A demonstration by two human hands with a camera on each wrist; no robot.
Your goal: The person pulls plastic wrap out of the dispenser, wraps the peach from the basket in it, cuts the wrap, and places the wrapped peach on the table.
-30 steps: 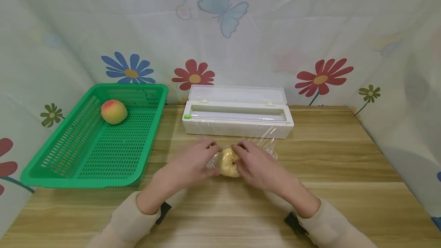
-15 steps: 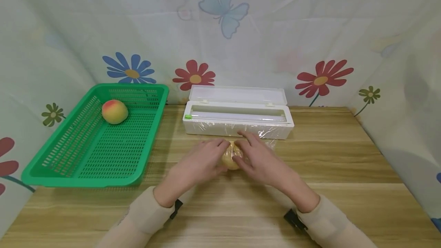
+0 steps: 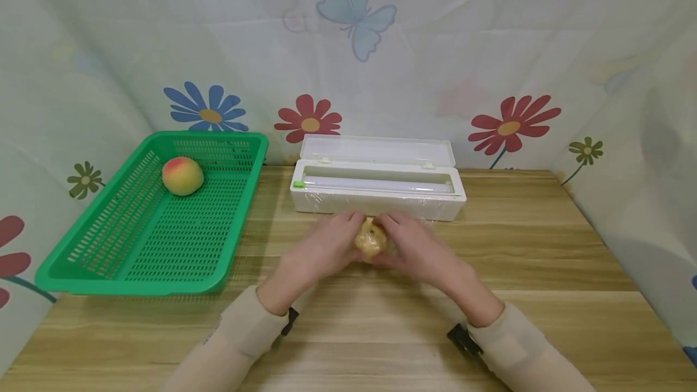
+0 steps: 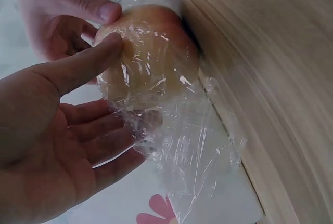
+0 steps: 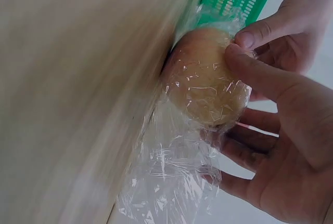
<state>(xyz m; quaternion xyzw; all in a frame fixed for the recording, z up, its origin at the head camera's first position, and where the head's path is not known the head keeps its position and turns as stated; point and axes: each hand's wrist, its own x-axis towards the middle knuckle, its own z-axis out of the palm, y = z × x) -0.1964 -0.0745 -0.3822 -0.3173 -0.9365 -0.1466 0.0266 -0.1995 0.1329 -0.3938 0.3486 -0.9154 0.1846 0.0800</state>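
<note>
A yellow peach (image 3: 371, 241) with a reddish side is wrapped in clear cling film, just in front of the white cling film box. My left hand (image 3: 325, 245) holds its left side; in the left wrist view the thumb presses on the wrapped peach (image 4: 148, 47) and the fingers curl behind it. From the right, my right hand (image 3: 422, 251) grips it too, thumb on top in the right wrist view. Loose crumpled cling film (image 4: 190, 146) trails from the peach towards the box. Parts of the fingertips are hidden behind fruit and film.
The white cling film box (image 3: 376, 204) stands at the back with its lid raised and a roll inside. On the left sits a green basket (image 3: 158, 287) bearing another peach (image 3: 183, 176). A patterned cloth (image 3: 425, 77) closes off the wooden table's back and sides.
The wrapped peach has moved slightly forward, nearer the box, and been turned. Both hands have closed in around it, the left moving rightwards. The film at the right looks less stretched out.
</note>
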